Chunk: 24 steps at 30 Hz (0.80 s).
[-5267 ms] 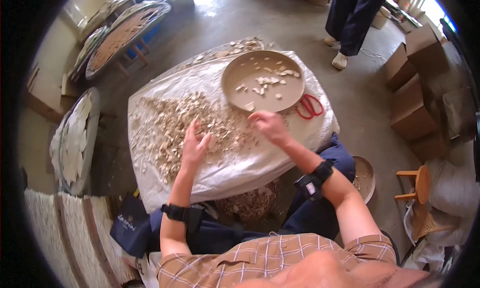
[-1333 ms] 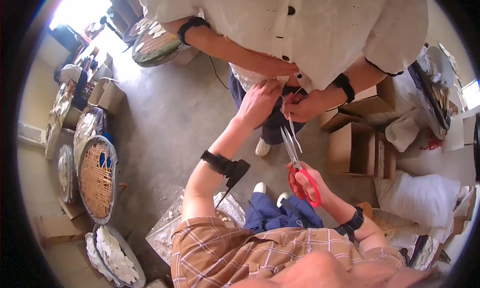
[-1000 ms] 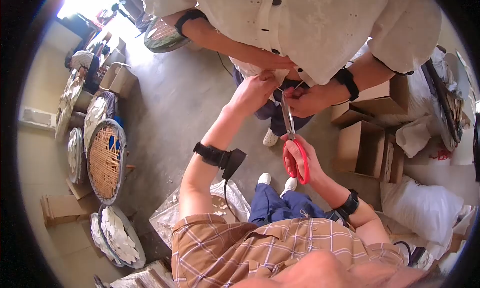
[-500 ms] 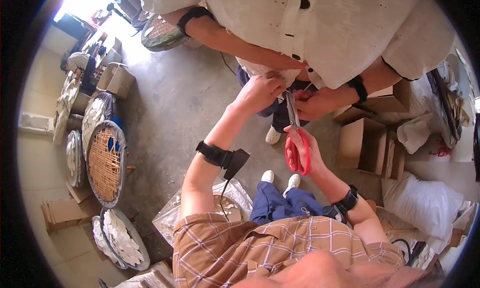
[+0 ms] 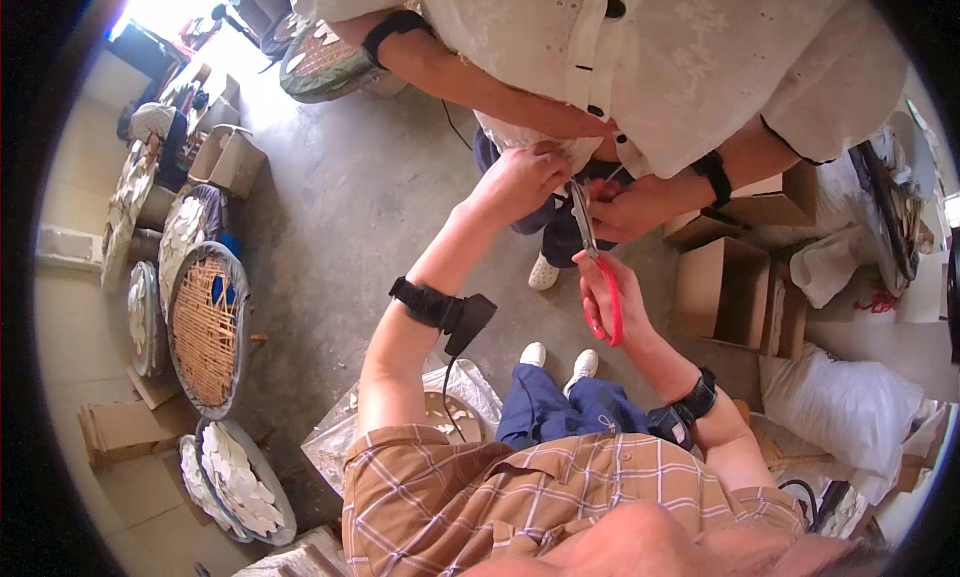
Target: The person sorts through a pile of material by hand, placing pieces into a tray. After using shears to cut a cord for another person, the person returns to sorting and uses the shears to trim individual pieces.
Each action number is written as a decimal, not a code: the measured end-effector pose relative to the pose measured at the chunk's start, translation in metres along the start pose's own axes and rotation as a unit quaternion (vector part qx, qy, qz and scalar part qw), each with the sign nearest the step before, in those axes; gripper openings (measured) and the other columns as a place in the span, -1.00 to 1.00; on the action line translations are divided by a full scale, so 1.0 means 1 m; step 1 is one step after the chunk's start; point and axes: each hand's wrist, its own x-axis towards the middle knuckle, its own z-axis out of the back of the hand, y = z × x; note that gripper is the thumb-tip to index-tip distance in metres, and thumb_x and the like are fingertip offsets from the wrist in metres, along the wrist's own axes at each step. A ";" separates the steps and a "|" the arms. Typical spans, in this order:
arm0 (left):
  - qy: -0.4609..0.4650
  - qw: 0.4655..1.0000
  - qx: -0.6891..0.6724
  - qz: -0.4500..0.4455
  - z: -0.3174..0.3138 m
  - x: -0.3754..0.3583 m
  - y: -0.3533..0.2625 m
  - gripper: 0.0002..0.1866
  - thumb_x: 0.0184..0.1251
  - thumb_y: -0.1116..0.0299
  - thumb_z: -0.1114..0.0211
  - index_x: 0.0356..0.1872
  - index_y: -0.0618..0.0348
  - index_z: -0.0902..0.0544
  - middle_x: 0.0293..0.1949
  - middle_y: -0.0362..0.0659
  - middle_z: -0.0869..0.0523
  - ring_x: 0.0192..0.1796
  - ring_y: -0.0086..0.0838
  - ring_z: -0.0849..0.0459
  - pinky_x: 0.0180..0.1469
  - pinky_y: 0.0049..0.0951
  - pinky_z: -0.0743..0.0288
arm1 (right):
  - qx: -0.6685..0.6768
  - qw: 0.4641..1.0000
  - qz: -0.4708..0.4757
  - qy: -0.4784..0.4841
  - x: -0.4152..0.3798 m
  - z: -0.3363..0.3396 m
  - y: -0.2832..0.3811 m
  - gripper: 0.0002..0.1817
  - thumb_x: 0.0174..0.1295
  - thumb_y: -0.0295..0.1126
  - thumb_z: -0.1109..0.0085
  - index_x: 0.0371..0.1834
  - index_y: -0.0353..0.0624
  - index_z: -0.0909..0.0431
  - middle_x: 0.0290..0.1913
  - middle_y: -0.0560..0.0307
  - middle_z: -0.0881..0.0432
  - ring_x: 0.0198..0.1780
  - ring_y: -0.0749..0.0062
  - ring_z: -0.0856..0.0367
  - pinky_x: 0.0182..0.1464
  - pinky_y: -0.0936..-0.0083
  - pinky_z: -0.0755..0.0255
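My left hand (image 5: 522,185) is closed, its fingers pinching the hem of the white shirt (image 5: 700,47) worn by a person facing me. In my right hand (image 5: 603,289) is a pair of scissors (image 5: 582,215) with red handles, blades pointing away from me. The blade tips reach the shirt's edge, close beside my left fingers. Right by the blades is the other person's hand (image 5: 640,207), near a thin pale strip. That person's other forearm (image 5: 510,105) crosses above my left hand. The exact spot between the blades is too small to make out.
Round racks (image 5: 208,327) holding pale flat pieces lean along the left wall. Cardboard boxes (image 5: 722,289) and a white sack (image 5: 840,402) stand at the right. A plastic sheet (image 5: 335,432) with a round tray lies on the floor near my left elbow.
The red scissor handles have turned and now look closer together, seen more edge-on. My right hand has shifted slightly. My left hand keeps its pinch at nearly the same place.
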 end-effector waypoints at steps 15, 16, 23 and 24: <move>0.028 1.000 0.004 -0.015 0.005 -0.003 0.000 -0.89 0.09 0.42 -0.09 -0.44 0.25 -0.52 -0.39 -0.04 -0.57 -0.26 -0.18 -0.55 -0.21 -0.32 -0.42 | 0.047 0.997 -0.016 0.054 -0.001 0.005 0.008 -0.64 0.21 -0.05 0.05 -0.30 -0.16 -0.35 -0.68 0.34 -0.29 -0.82 0.73 -0.19 -0.83 0.76 -0.03; 0.028 1.000 0.003 -0.013 0.005 -0.004 0.000 -0.89 0.09 0.42 -0.09 -0.44 0.25 -0.52 -0.39 -0.04 -0.57 -0.26 -0.18 -0.55 -0.21 -0.32 -0.42 | 0.043 0.997 -0.009 0.061 -0.001 0.006 0.007 -0.64 0.21 -0.04 0.05 -0.30 -0.16 -0.35 -0.69 0.34 -0.29 -0.81 0.73 -0.19 -0.83 0.76 -0.03; 0.042 0.999 0.003 -0.015 0.008 -0.004 -0.005 -0.90 0.08 0.43 -0.11 -0.46 0.24 -0.51 -0.42 -0.06 -0.56 -0.28 -0.19 -0.54 -0.22 -0.33 -0.42 | 0.042 0.997 -0.005 0.071 -0.002 0.004 0.005 -0.60 0.21 0.00 0.08 -0.27 -0.17 -0.33 -0.69 0.35 -0.28 -0.82 0.73 -0.18 -0.84 0.73 -0.03; 0.038 0.999 0.006 -0.025 0.008 -0.005 -0.006 -0.90 0.08 0.43 -0.11 -0.46 0.24 -0.51 -0.43 -0.06 -0.56 -0.29 -0.19 -0.54 -0.22 -0.33 -0.41 | 0.080 0.995 -0.016 0.059 0.000 0.001 0.008 -0.63 0.19 -0.02 0.03 -0.30 -0.15 -0.34 -0.69 0.38 -0.26 -0.82 0.75 -0.14 -0.82 0.75 0.00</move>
